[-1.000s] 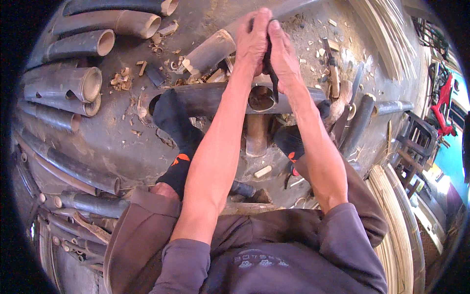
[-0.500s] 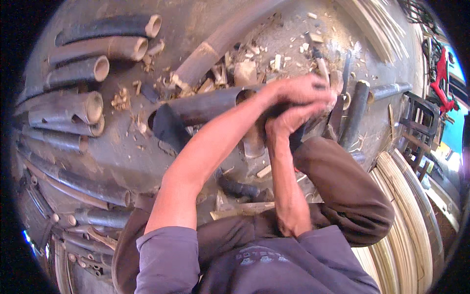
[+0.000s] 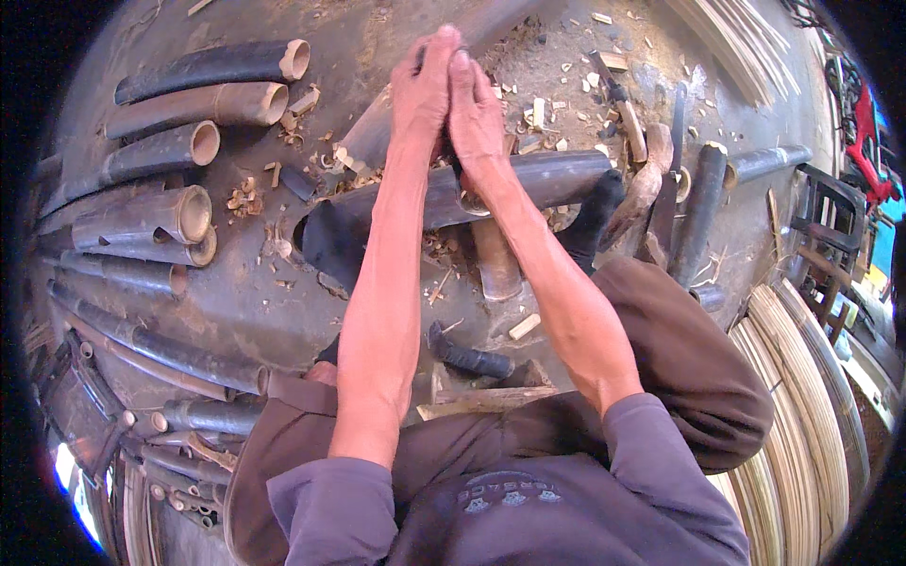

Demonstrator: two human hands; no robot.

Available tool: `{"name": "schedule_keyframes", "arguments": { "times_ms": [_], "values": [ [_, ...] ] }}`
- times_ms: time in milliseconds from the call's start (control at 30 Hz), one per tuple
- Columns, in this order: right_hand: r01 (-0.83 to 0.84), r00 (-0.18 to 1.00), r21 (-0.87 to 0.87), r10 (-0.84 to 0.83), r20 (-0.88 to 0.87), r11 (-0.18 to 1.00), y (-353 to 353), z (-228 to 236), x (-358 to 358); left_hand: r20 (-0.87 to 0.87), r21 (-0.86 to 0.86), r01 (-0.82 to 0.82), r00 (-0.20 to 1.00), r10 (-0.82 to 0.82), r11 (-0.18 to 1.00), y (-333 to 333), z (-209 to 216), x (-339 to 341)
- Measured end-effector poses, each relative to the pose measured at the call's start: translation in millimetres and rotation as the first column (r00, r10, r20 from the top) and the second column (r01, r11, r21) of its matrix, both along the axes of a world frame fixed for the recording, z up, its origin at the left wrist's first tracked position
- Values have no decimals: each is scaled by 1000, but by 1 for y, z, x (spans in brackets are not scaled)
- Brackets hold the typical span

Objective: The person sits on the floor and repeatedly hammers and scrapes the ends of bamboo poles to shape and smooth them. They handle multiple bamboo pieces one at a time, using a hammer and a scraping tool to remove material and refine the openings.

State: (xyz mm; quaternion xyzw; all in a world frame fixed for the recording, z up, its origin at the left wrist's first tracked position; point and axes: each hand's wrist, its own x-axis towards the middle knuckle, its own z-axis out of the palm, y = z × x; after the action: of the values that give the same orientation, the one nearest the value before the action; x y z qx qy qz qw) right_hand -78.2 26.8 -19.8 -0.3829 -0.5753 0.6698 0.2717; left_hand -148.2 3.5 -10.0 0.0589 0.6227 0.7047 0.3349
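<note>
My arms stretch forward, with both hands close together in front of a pale brown bamboo pole [image 3: 368,134]. My left hand [image 3: 420,94] has long, extended fingers. Against its inner side lies my right hand [image 3: 477,118], its thumb raised and its fingers extended. No held object shows in either; the palms face inward and are hidden. Nearer me, a dark bamboo tube [image 3: 552,179] lies crosswise between my black-covered feet [image 3: 335,247]. Under it rests a shorter brown piece [image 3: 497,264]. To the right are a curved wooden piece [image 3: 648,174] and a dark blade [image 3: 663,215].
Several cut bamboo tubes [image 3: 198,102] lie at the left. Wood chips [image 3: 539,113] are scattered ahead. Pale split strips [image 3: 774,406] are stacked at the right, near a dark plastic stool [image 3: 823,222]. A black curved object [image 3: 472,357] lies before my lap.
Both hands have moved from beside the curved wooden piece to the left and farther forward. My arms, crossed before, now extend side by side. The dark tube is less covered.
</note>
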Motion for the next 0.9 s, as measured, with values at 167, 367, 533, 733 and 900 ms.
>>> {"name": "schedule_keyframes", "arguments": {
  "times_ms": [167, 367, 533, 733, 900],
  "values": [
    [-199, 978, 30, 197, 65, 980, -17, 12, -2, 74, 86, -277, 960, 271, 957, -30, -2, 3],
    [-486, 865, -164, 499, 52, 859, -27, 29, 7, -101, 25, -446, 889, 446, 895, -62, -2, 20],
    [-779, 588, -107, 778, 219, 618, -39, 8, 15, -227, -61, -700, 704, 673, 712, -93, -2, 56],
    [-662, 714, -62, 653, 253, 747, -23, 18, 10, -110, -23, -502, 861, 497, 865, -80, -31, 42],
    [-241, 900, 106, 181, 397, 965, 9, -5, 7, 475, 302, -130, 880, -31, 945, -8, -49, 1]
  ]
}}
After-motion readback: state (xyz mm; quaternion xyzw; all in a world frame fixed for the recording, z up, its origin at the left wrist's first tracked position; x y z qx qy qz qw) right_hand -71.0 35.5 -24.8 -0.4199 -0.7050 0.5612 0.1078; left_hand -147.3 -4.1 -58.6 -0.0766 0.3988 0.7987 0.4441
